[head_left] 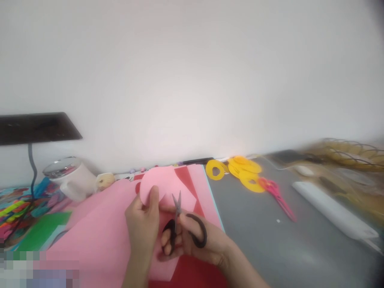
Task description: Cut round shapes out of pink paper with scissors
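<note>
My left hand [142,220] pinches a piece of pink paper [163,180] with a rounded upper left edge, the thumb lying on its front. In my right hand [201,236] is a pair of black-handled scissors [177,206], fingers and thumb through the loops. Their blades point up and stand apart, close to the lower edge of the pink piece; whether they touch it I cannot tell. Beneath both hands lie large pink sheets [99,232] and a red sheet [192,272].
Yellow paper rings and discs [243,170] lie on the grey table [255,240] beside pink scissors [280,200]. A white power strip [333,210] and a wire basket [354,152] are at the right. On the left stand a white mug [76,180] and colourful craft bits [18,208].
</note>
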`<state>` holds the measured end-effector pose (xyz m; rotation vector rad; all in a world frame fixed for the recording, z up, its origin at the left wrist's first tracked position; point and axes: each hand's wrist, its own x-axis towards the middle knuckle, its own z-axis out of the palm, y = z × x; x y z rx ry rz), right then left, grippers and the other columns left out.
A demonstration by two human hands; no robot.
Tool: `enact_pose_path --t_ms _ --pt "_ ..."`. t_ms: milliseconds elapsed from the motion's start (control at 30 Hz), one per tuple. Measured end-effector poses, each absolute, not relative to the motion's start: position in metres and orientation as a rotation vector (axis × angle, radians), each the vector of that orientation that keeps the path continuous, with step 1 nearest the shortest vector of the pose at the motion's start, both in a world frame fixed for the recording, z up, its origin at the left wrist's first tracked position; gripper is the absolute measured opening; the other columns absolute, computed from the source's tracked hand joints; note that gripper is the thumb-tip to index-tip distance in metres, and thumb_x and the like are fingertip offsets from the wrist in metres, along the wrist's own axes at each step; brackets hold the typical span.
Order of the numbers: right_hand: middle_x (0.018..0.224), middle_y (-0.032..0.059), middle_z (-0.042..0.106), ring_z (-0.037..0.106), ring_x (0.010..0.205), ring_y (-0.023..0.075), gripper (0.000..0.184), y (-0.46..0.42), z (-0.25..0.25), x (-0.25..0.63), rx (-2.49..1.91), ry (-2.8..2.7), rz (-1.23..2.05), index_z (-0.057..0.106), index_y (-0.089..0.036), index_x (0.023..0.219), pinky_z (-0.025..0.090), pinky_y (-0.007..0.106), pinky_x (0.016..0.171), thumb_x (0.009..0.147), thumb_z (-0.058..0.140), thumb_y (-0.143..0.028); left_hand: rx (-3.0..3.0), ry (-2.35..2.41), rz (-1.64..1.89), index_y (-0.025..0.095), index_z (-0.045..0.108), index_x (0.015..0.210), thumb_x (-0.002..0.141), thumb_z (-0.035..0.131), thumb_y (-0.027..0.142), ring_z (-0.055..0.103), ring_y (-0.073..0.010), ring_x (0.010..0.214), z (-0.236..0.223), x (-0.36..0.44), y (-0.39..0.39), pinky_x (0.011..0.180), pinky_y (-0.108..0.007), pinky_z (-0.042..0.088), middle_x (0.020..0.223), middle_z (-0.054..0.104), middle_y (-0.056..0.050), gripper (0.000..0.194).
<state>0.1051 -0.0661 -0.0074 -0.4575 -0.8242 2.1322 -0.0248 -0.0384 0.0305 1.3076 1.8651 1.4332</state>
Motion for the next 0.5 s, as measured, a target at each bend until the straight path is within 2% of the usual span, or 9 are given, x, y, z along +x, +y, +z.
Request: enact_pose_path --t_ms 100,200,267,433,500 --pt "0.076 0.0060 0.069 0.066 0.072 0.0206 0.066 -0.068 0.000 0.108 -0.628 -0.951 1.946 0.049 -0.017 0.131 0.046 0.041 0.081 0.078 0.072 -0.051 1.180 1.826 1.403 0.020 0.050 0.053 0.070 0.065 0.051 0.043 -0.0149 0.052 0.028 -0.028 -0.035 0.045 -0.026 0.036 0.049 0.044 0.002 0.039" --pt "0.085 0.0044 0.068 0.063 0.086 0.0200 0.060 -0.070 0.005 0.110 -0.772 -1.080 1.765 0.052 -0.021 0.131 0.044 0.036 0.084 0.080 0.072 -0.045 0.983 1.678 1.403 0.016 0.064 0.070 0.067 0.069 0.047 0.055 -0.0203 0.060 0.022 -0.031 -0.030 0.052 -0.030 0.043 0.058 0.058 -0.002 0.032" --pt "0.089 0.0034 0.067 0.061 0.090 0.0197 0.059 -0.070 0.004 0.110 -0.819 -1.107 1.716 0.054 -0.022 0.129 0.044 0.034 0.084 0.079 0.073 -0.046 0.870 1.566 1.440 0.013 0.067 0.081 0.065 0.071 0.044 0.058 -0.0212 0.060 0.016 -0.032 -0.026 0.055 -0.033 0.046 0.063 0.062 -0.003 0.034" --pt "0.077 0.0072 0.068 0.065 0.067 0.0200 0.077 -0.067 -0.004 0.106 -0.659 -0.985 2.018 0.051 -0.014 0.130 0.049 0.036 0.067 0.075 0.064 -0.067 0.868 1.528 1.500 0.012 0.069 0.078 0.064 0.072 0.041 0.056 -0.0188 0.058 0.007 -0.032 -0.023 0.052 -0.030 0.044 0.059 0.060 -0.002 0.033" --pt "0.075 0.0069 0.069 0.064 0.066 0.0189 0.074 -0.067 -0.001 0.107 -0.698 -1.033 1.923 0.051 -0.014 0.130 0.048 0.034 0.067 0.078 0.062 -0.065 0.882 1.552 1.494 0.012 0.068 0.078 0.065 0.071 0.042 0.056 -0.0181 0.056 0.007 -0.031 -0.023 0.051 -0.029 0.043 0.061 0.060 -0.002 0.033"
